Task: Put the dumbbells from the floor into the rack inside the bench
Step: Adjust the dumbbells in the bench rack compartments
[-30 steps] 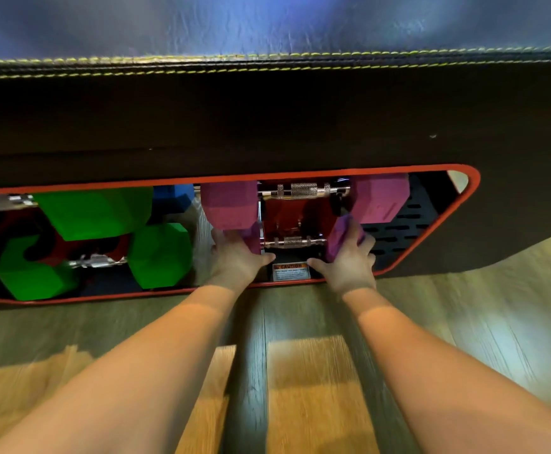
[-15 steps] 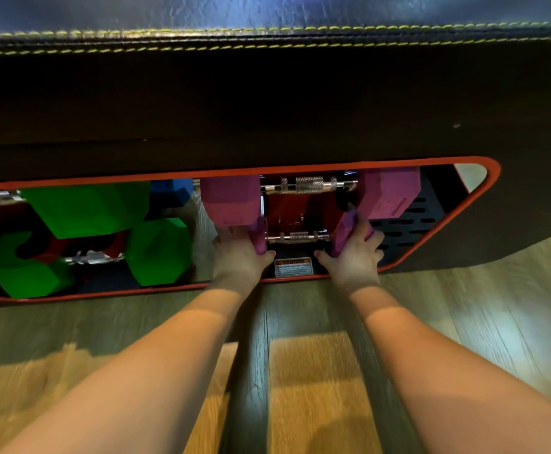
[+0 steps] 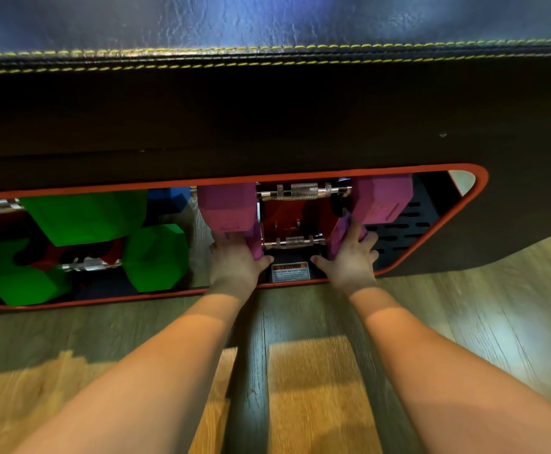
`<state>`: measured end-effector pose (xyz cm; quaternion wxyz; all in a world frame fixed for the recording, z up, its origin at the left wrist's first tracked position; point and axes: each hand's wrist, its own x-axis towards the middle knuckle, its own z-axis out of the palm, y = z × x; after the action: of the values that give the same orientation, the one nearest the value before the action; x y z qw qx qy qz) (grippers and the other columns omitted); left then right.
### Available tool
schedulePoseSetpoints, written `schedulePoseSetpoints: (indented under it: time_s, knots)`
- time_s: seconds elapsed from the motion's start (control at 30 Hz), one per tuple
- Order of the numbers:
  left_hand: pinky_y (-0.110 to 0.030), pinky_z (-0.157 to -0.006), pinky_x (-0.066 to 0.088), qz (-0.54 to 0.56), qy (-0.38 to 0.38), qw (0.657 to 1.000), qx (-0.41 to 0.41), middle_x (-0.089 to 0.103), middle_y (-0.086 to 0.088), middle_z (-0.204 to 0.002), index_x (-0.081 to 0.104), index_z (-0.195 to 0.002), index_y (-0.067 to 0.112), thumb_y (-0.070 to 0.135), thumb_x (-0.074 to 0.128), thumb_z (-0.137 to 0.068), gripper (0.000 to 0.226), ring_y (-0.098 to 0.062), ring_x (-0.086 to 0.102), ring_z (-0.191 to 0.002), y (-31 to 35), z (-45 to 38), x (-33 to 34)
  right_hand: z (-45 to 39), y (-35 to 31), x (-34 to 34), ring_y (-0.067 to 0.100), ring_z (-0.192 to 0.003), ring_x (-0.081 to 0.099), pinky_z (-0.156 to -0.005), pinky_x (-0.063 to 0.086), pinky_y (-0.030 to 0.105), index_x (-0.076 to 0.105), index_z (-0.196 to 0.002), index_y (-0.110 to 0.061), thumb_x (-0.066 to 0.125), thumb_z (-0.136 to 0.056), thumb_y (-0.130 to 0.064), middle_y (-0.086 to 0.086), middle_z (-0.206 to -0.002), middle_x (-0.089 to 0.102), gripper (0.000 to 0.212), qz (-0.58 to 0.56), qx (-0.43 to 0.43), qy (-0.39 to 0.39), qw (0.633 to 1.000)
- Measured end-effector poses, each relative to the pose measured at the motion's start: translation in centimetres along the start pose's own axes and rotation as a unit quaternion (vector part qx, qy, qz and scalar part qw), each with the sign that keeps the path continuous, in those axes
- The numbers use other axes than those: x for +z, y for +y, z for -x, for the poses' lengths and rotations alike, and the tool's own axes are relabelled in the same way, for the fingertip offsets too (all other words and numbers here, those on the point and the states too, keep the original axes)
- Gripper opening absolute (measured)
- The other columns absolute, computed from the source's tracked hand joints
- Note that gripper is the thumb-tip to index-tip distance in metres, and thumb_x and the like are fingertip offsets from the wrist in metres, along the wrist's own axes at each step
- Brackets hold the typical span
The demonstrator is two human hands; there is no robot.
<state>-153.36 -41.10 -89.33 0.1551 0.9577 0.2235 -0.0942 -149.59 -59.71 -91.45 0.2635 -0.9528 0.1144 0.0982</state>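
- Lower purple hex-ended dumbbell with a knurled chrome handle (image 3: 295, 241): sitting low in the opening of the bench, just behind the red rim, under a matching upper purple dumbbell (image 3: 303, 191) already lying higher in the rack.
- Left hand (image 3: 234, 262): cupped against the left purple end, fingers tucked behind it, thumb pointing inward near the white warning label (image 3: 291, 272); closed on that end.
- Right hand (image 3: 349, 262): wrapped likewise round the right purple end, fingers spread over its face; closed on that end.
- Likely dense and heavy for its size; rigid, not fragile. Coating on the ends looks matt and rubbery, so probably grippy rather than slick.
- Knurled bar offers the surest hold, but held here by both ends, which suits sliding it in level between the supports.
- Risk, as judged: fingers pinched between the ends and the upper dumbbell or the rack's red metal cradle (image 3: 295, 221).
- Black padded bench with yellow stitching (image 3: 267, 109): leather-like, grained skin; opening edged in smooth red trim (image 3: 482, 191).
- Black slotted metal panel (image 3: 401, 231) at right inside.
- Two green hex dumbbells (image 3: 87, 217) stowed to the left, a blue one (image 3: 169, 199) behind.
- Wood-grain plank floor (image 3: 316, 388) below; no dumbbells seen on it.
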Motion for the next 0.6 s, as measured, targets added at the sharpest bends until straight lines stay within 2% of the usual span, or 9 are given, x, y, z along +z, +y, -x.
schedulePoseSetpoints:
  time_s: [0.27, 0.4, 0.6]
  knots:
    - [-0.033, -0.095, 0.039, -0.011, 0.000, 1.000, -0.006, 0.037, -0.011, -0.137, 0.041, -0.133, 0.017, 0.059, 0.067, -0.080, 0.072, -0.026, 0.042, -0.125, 0.13, -0.06, -0.65, 0.26, -0.56, 0.16, 0.051, -0.116, 0.039, -0.103, 0.037, 0.055, 0.015, -0.146, -0.017, 0.079, -0.076, -0.033, 0.023, -0.138, 0.024, 0.096, 0.017, -0.006, 0.010, 1.000]
    - [-0.032, -0.091, 0.040, -0.024, 0.018, 1.000, 0.007, 0.035, -0.012, -0.137, 0.041, -0.134, 0.018, 0.063, 0.066, -0.079, 0.075, -0.026, 0.046, -0.121, -0.36, -0.06, -0.25, 0.12, -0.37, 0.30, 0.053, -0.117, 0.037, -0.103, 0.037, 0.056, 0.016, -0.144, -0.017, 0.079, -0.076, -0.032, 0.023, -0.139, 0.022, 0.094, 0.007, -0.008, 0.005, 1.000]
    - [-0.034, -0.094, 0.039, 0.012, 0.021, 0.999, 0.022, 0.034, -0.010, -0.138, 0.039, -0.135, 0.019, 0.060, 0.070, -0.077, 0.077, -0.026, 0.043, -0.122, -0.87, -0.40, 0.20, 0.20, -0.48, 0.29, 0.053, -0.118, 0.036, -0.103, 0.037, 0.055, 0.016, -0.144, -0.017, 0.079, -0.076, -0.033, 0.022, -0.140, 0.022, 0.095, 0.006, -0.001, 0.003, 1.000]
